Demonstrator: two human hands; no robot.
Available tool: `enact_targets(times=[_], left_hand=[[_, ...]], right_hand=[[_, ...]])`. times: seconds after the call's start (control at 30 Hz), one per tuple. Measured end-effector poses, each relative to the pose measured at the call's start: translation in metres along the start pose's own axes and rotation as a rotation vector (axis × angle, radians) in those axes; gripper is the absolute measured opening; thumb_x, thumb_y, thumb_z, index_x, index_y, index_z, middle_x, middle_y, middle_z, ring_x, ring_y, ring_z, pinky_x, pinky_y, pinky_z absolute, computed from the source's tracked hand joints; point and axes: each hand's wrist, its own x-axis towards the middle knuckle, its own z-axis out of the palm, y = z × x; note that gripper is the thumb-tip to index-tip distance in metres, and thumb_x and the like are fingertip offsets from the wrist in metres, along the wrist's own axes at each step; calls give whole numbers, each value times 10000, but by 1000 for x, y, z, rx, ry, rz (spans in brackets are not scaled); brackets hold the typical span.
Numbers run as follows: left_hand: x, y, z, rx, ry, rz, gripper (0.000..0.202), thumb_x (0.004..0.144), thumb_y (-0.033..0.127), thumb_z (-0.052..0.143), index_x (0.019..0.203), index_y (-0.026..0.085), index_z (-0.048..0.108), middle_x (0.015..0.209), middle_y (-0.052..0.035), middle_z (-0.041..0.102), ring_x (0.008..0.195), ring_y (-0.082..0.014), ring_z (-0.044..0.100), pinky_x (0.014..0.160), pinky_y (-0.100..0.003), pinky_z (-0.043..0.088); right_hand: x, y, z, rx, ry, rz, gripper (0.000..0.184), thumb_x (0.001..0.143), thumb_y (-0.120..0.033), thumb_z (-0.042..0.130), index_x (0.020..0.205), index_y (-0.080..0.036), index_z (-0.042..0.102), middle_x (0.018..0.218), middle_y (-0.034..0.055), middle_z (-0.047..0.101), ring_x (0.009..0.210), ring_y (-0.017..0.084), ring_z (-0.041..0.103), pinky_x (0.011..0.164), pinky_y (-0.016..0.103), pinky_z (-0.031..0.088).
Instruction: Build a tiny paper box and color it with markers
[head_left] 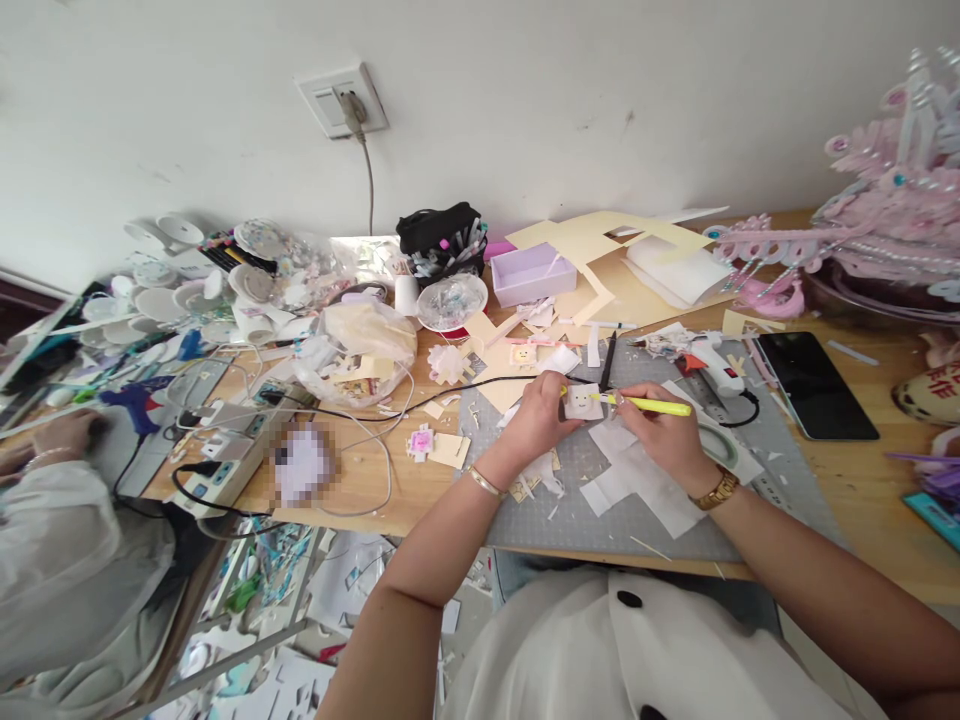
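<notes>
My left hand is closed on a small white square piece with a little face drawn on it, holding it over the grey cutting mat. My right hand grips a yellow pen whose tip rests on the square. White paper cut-outs lie on the mat just below both hands. A black tool lies just beyond the square.
A white glue gun and a dark tablet lie to the right. A lilac box, cream card sheets, a pen pouch and plastic bags stand behind. Another person's hand is at far left.
</notes>
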Motion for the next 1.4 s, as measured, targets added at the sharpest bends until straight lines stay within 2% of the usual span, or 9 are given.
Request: enact_targets(times=[0.3,0.47,0.7,0.93,1.03,1.2,1.4], left_hand=[[-1,-3,2,-17,13,-2,451,743,248,804,1050,210,476,1078,-96,606,1040,-275,613,903,-427,507],[0,-2,2,-15,-2,-2,465,736,238,815,1047,209,470,1078,-94,609,1038,-268,614,903,-416,504],[-1,-1,1,-3,8,-10,471,727,219,819,1046,209,473,1083,-94,606,1043,-271,612,898,-415,503],[-1,-4,4,7,18,16,474,743,252,812,1056,214,458,1079,-87,604,1011,-261,616,884,-419,503],[-1,-6,5,14,24,18,466,747,250,806,1055,221,458,1077,-80,599,1001,-259,618,880,-420,502],[-1,-5,5,14,27,27,468,748,248,803,1060,218,455,1080,-82,598,1017,-263,614,885,-416,502],[-1,-3,4,32,11,11,438,754,254,791,1037,221,458,1066,-83,596,994,-263,615,872,-424,499]], right_hand=[[0,1,-1,-36,-35,-18,150,829,-359,611,738,-242,638,606,1,669,535,163,572,510,276,441],[0,2,1,-57,-108,-66,132,814,-348,615,767,-242,678,645,7,701,545,162,584,526,277,448],[0,0,0,-56,-14,-33,140,813,-333,602,709,-243,627,572,-5,656,508,157,562,499,275,428],[-2,4,2,-62,-121,-91,115,823,-338,632,800,-246,698,685,13,730,529,157,589,518,279,465],[-2,4,3,-62,-130,-111,126,833,-337,631,843,-244,716,761,29,763,573,169,629,544,287,489],[-2,2,2,-50,-125,-133,118,835,-328,629,800,-240,700,704,24,744,584,178,645,566,292,505],[-2,0,3,-78,-133,-142,129,836,-342,624,822,-241,703,768,38,768,622,187,665,589,300,515]])
